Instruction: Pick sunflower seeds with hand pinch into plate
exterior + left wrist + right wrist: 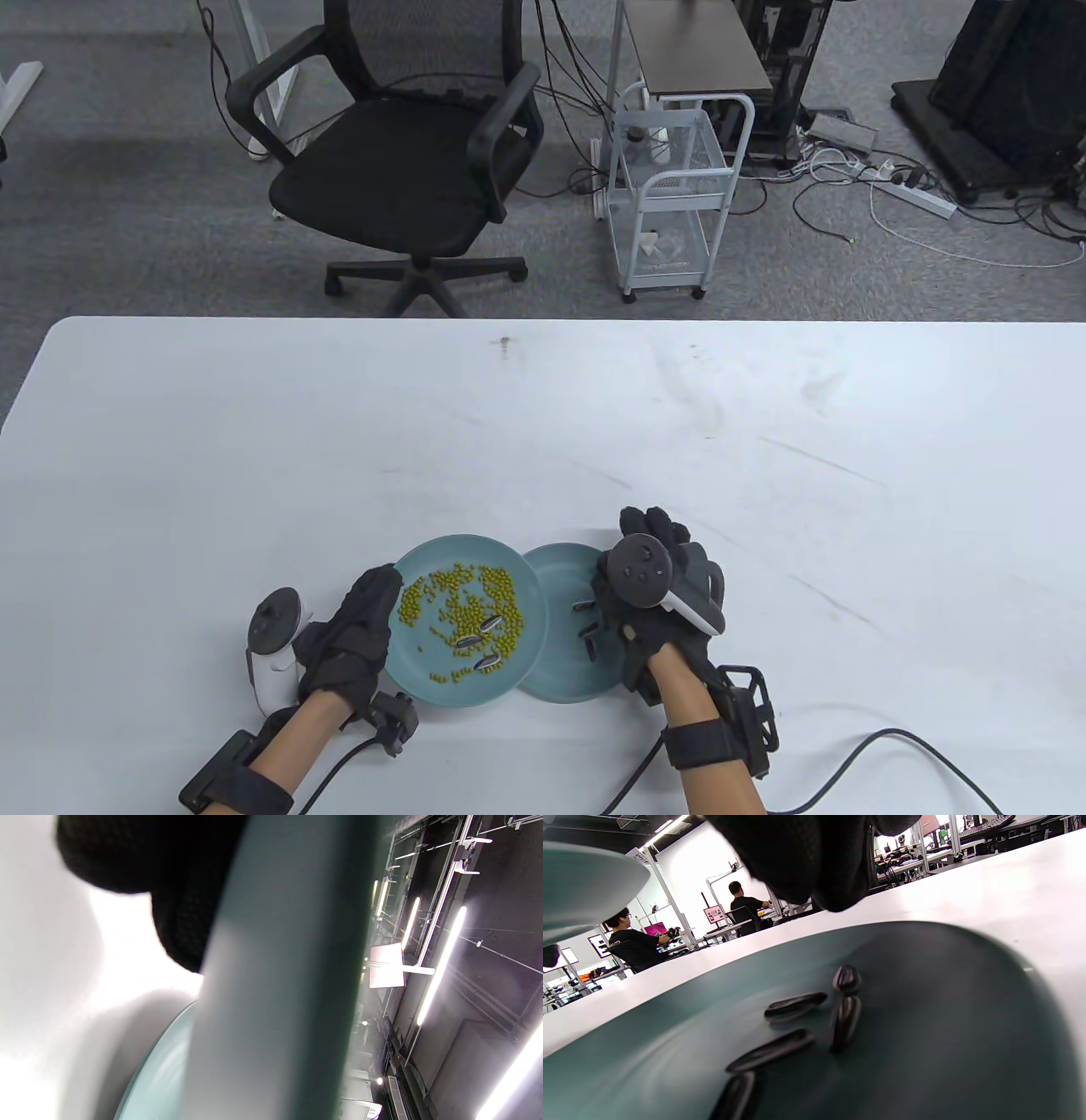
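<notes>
Two teal plates sit side by side near the front edge of the white table (543, 424), the left plate (424, 560) overlapping the rim of the right plate (556, 569). The left plate carries a scatter of small green beans (462, 594) with three striped sunflower seeds (482, 641) lying among them toward its near side. The left hand (352, 641) grips this plate at its left rim — the left wrist view shows dark gloved fingers (182, 899) against the plate's edge. The right hand (657, 594) hovers over the right plate, where several more sunflower seeds lie; whether its fingers are together or apart, I cannot tell. In the right wrist view five seeds (797, 1027) rest on the dark plate floor just below the gloved fingertips (814, 861).
</notes>
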Demonstrator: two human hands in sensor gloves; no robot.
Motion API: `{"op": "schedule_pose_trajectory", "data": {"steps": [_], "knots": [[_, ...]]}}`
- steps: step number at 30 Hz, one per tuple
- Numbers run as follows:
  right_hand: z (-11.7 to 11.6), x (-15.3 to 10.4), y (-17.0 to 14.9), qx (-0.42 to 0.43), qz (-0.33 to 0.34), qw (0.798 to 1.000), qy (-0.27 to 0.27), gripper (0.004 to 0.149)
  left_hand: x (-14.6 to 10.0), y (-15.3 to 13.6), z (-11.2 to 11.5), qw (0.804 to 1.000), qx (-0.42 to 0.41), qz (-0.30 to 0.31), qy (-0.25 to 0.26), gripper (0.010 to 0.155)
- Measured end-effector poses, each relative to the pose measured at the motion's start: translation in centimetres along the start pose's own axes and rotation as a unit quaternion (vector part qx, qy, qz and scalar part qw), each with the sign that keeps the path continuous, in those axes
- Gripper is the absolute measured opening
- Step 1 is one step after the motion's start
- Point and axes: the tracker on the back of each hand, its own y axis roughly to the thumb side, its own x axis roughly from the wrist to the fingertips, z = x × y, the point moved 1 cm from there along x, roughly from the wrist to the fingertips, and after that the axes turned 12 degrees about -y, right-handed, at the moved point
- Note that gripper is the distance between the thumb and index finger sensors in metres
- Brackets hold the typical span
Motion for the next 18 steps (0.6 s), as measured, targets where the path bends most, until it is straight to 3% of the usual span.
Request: {"op": "schedule_pose_trajectory", "data": {"steps": [10, 18], "knots": [[0.7, -0.1, 1.1, 0.008, 0.027, 0.999, -0.023, 0.035, 0.0, -0.1, 0.0, 1.000, 0.002, 0.000, 0.000, 0.050], [3.3, 0.3, 4.9, 0.029, 0.071, 0.996, -0.045, 0.036, 0.1, -0.1, 0.1, 1.000, 0.007, -0.001, 0.001, 0.049]]}}
